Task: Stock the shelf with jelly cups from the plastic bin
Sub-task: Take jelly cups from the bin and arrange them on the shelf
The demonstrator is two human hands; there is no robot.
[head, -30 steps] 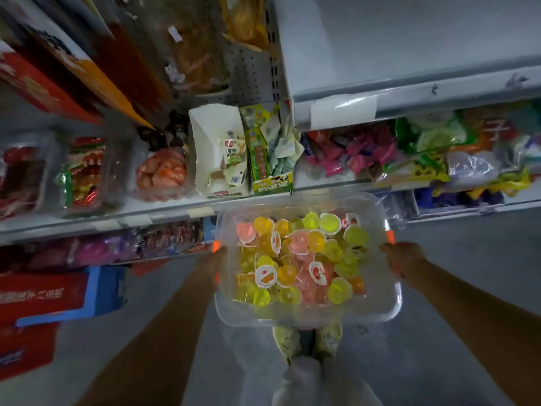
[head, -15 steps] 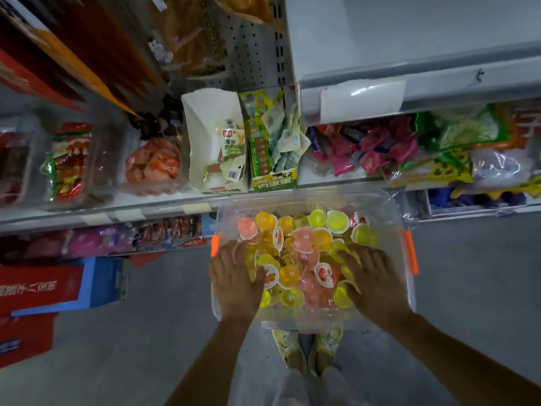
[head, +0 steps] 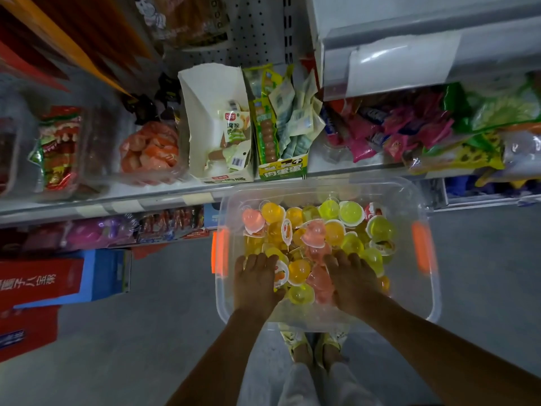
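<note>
Inspection record.

1. The clear plastic bin (head: 424,291) sat directly in front of the person, above the feet (head: 314,345). Its far rim was close against the front edge of the shelf (head: 140,199). What supported the bin could not be determined.
2. The bin's open top faced upward. Its long axis ran left to right, parallel to the shelf edge, with an orange handle (head: 421,247) at each short end.
3. The jelly cups (head: 349,213) lay loose inside in yellow, orange, pink and green. They were heaped without order: some had the domed base up, and some showed the printed lid.
4. The left hand (head: 257,284) lay palm down on the cups at the near left of the heap. Its fingers were loosely extended and pressed on the pile.
5. The right hand (head: 352,282) lay likewise at the near centre-right, with its fingers extended over the pink and yellow cups.
6. The fingertips of both hands sank slightly among the cups.
7. The shelf behind the bin carried a white carton (head: 210,92), a green and yellow carton (head: 282,169) and pink wrapped sweets (head: 409,127).
8. Red and blue boxes (head: 67,279) stood on the grey floor (head: 146,332) to the left.
</note>
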